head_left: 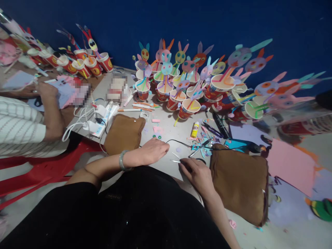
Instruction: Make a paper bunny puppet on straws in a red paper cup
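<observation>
My left hand [153,153] is over the table edge, its fingers curled together; whatever may be in them is too small to make out. A black cord [178,141] runs to the right from beside its knuckles. My right hand [198,172] is closed around a pair of scissors [176,161], whose two thin blades are parted and point left toward my left hand. The scissors' handle is mostly hidden by my fingers. A small pale purple paper disc [178,149] lies just beyond the blades. Two small green rings [157,137] lie beyond my left hand.
Paper cups [189,107] with paper rabbit figures crowd the back. A yellow glue stick [194,129], pens [220,124] and paper scraps lie midway. Brown cushions [240,183] flank my hands. Left are a power strip [103,121] and another person's hand [46,90]. Pink paper [292,166] lies right.
</observation>
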A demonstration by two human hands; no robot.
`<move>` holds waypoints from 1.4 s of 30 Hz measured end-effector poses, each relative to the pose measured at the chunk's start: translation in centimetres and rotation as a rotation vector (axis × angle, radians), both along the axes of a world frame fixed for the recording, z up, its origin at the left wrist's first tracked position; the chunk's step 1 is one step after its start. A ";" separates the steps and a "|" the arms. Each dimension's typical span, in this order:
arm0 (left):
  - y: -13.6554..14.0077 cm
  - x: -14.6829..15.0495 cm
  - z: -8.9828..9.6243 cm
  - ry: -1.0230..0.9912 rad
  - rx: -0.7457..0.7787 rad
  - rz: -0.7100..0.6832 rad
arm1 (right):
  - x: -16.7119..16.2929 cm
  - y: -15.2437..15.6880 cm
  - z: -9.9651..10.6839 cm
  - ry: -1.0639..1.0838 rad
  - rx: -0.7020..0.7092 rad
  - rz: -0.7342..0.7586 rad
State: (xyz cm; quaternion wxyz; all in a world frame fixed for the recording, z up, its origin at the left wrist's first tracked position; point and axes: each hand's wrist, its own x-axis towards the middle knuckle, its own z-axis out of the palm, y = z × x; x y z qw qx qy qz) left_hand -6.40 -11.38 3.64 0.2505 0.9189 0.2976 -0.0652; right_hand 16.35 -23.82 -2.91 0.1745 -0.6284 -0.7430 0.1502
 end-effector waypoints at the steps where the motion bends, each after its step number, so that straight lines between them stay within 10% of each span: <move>1: 0.0 0.5 -0.1 -0.003 0.008 -0.024 | 0.2 -0.1 0.0 -0.011 0.002 0.012; 14: 1.0 2.4 -4.0 -0.103 -0.093 0.152 | 3.3 -1.5 0.8 0.018 -0.081 0.018; 31: 1.6 2.5 -3.2 -0.037 -0.008 0.175 | -0.8 0.1 0.9 -0.014 0.124 0.084; 42: -0.8 -0.1 -1.7 0.017 0.264 -0.158 | -1.4 1.1 -0.1 -0.142 0.231 0.064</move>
